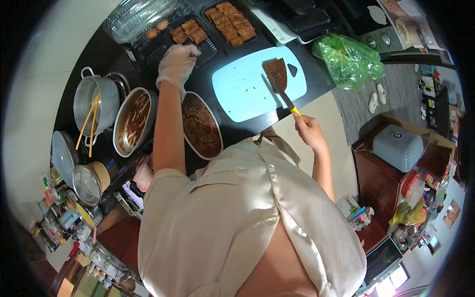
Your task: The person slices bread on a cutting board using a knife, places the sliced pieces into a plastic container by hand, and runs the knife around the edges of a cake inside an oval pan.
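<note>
My left hand [177, 63], in a clear plastic glove, is over the black plastic tray [207, 55] that holds a few brown cake slices [190, 31]. Its fingers are curled together, and whatever they hold, if anything, is hidden. My right hand [310, 132] grips a knife [284, 97] by its yellow handle. The blade reaches over a light-blue cutting board [237, 94] and lies against a dark brown piece of cake [276, 74]. Small crumbs are scattered on the board.
Another black tray with cake slices [231, 24] stands at the back. Below my left forearm are an oval pan of brown cake [200, 126] and a smeared oval pan [133, 121]. A pot [96, 106] with chopsticks sits left. A green plastic bag [346, 59] lies right of the board.
</note>
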`<state>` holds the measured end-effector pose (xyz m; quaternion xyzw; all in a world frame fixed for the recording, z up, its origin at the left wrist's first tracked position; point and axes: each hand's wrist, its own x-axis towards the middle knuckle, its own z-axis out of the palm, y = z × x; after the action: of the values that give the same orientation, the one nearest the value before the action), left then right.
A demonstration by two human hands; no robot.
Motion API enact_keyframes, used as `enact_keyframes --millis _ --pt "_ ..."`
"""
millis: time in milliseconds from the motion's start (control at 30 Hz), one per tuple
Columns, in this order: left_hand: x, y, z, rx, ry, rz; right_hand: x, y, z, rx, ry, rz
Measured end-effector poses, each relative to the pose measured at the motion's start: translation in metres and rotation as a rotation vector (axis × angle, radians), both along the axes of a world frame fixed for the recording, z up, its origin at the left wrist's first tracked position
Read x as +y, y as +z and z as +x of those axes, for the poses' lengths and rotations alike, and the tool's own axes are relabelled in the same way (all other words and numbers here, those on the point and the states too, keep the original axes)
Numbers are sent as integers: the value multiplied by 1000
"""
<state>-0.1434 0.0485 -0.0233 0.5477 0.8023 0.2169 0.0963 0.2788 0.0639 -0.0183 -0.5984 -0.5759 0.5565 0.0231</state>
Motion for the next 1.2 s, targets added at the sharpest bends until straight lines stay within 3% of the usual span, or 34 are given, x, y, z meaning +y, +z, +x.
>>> enact_keyframes --millis 33,100,133,200,333,400,467,600,733,800,867,967,1033,1067,1133,1200 --pt "8 -5 -8 -117 -10 -212 2 2 -2 2 -5 6" --pt "33 -7 -13 -731 231 -546 3 10 -6 9 -10 17" --pt "35 -6 -9 -734 222 -548 2 11 -7 4 -18 18" --pt "31 1 3 -8 -187 -521 2 13 -6 9 -51 26" --pt "22 15 18 -107 -124 -412 -4 2 4 -7 -164 45" --pt "24 21 51 137 -251 -69 -7 -6 10 -26 -206 86" --pt "34 48 103 -43 -381 -104 -8 -16 14 -25 -224 91" --pt "73 17 166 171 -794 -101 -7 -17 14 -27 -271 82" --pt "104 -1 176 446 -1028 -87 -11 -16 17 -5 -322 57" --pt "115 2 171 196 -946 -447 -13 -25 21 46 -336 78" --pt "112 21 164 238 -973 -408 -14 -22 21 47 -337 50" --pt "92 41 152 113 -837 -645 -20 -20 17 37 -286 46" --pt "77 26 141 -421 -491 -877 -24 -21 9 2 -196 125" --pt "64 11 135 -419 -496 -881 -27 -18 4 2 -202 123" --pt "37 -11 128 -852 -199 -766 -31 -4 -11 -73 -68 330" --pt "18 -15 131 -915 -141 -666 -30 -9 -20 -165 7 355"
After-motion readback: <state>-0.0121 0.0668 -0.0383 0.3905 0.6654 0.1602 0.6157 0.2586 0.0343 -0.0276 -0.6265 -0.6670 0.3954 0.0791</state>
